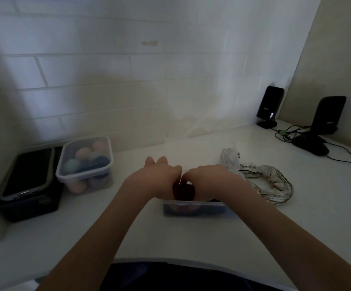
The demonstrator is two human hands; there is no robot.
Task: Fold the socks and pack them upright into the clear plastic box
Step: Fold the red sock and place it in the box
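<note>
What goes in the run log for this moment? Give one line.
step: packing | left hand and right hand: pushing dark sock into clear box | striped socks: loose on counter, right of box

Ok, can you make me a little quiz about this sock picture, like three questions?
1. True or false: the striped white socks are already inside the clear plastic box.
2. What do the left hand and right hand hold together? A) a dark sock B) a phone C) a cable
3. Fill in: the lidded tub on the left is full of coloured ____.

Key: 1 false, they lie on the counter to the right of the box. 2 A, just above the box. 3 balls.
</note>
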